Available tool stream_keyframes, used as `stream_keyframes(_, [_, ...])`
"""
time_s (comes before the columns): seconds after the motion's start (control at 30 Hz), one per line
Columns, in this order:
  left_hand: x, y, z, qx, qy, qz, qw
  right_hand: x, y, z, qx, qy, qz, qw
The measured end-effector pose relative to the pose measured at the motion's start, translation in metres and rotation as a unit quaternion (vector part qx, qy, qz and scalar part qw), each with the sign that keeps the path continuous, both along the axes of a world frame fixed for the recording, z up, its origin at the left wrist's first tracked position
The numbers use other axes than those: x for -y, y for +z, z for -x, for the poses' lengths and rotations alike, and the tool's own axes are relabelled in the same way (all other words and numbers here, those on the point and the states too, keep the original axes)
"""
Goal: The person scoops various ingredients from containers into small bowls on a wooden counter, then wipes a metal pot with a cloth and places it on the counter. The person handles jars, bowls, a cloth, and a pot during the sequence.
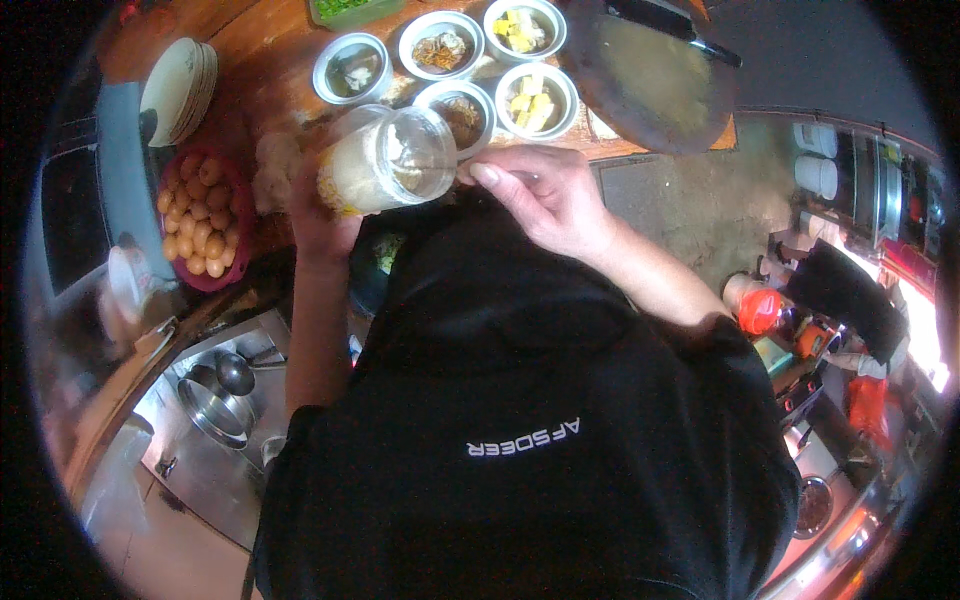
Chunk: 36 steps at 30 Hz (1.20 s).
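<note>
My left hand [326, 217], partly in shadow, grips a clear plastic jar [352, 176] holding a pale granular substance. The jar is tilted, its open mouth toward my right hand [544, 199]. The thumb and fingers of that hand are pinched together at the jar's rim; whether a thin handle is between them is unclear. Just beyond the jar stand several white bowls on the wooden table. One bowl [352, 69] has dark liquid and a white lump, and two others [441, 46] [459, 120] hold brownish shreds. Yellow chunks lie in another bowl [535, 102] and in the bowl behind it [525, 30].
A round chopping board [652, 82] with a cleaver [675, 30] lies at the right. To the left are a pink basket of eggs [201, 217] and stacked plates [180, 94]. A green container [356, 9] holds chopped greens. Another person [847, 300] is at the far right.
</note>
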<state>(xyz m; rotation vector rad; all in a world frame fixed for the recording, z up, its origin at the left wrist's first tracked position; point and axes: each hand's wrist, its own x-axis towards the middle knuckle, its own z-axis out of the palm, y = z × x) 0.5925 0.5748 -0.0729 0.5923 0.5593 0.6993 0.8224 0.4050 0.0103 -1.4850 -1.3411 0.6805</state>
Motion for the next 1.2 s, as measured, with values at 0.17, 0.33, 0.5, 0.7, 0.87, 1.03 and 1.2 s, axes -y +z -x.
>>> stream_keyframes(0.17, [0.003,0.002,-0.01,0.09,-0.038,0.059,0.993,0.005,0.004,-0.005,-0.39,-0.104,0.06,0.913])
stream_keyframes(0.33, [0.004,0.002,-0.017,-0.047,-0.018,0.071,0.996,0.009,0.001,-0.031,-0.472,-0.168,0.079,0.862])
stream_keyframes(0.5, [0.004,0.005,-0.021,-0.021,-0.034,0.097,0.995,0.016,0.0,-0.042,-0.487,-0.201,0.064,0.847])
stream_keyframes(0.7, [0.001,0.006,-0.026,-0.027,0.002,0.108,0.994,0.035,-0.001,-0.064,-0.48,-0.245,0.001,0.842])
stream_keyframes(0.87, [-0.002,0.01,-0.025,-0.047,-0.013,0.024,0.999,0.057,-0.026,-0.067,-0.306,-0.327,-0.077,0.891])
stream_keyframes(1.03, [-0.003,0.015,-0.029,0.06,-0.047,0.089,0.993,0.07,-0.05,-0.081,0.277,-0.13,-0.056,0.95])
stream_keyframes(1.2, [-0.004,0.014,-0.031,-0.012,-0.041,-0.004,0.999,0.07,-0.035,-0.084,0.186,-0.209,-0.081,0.957])
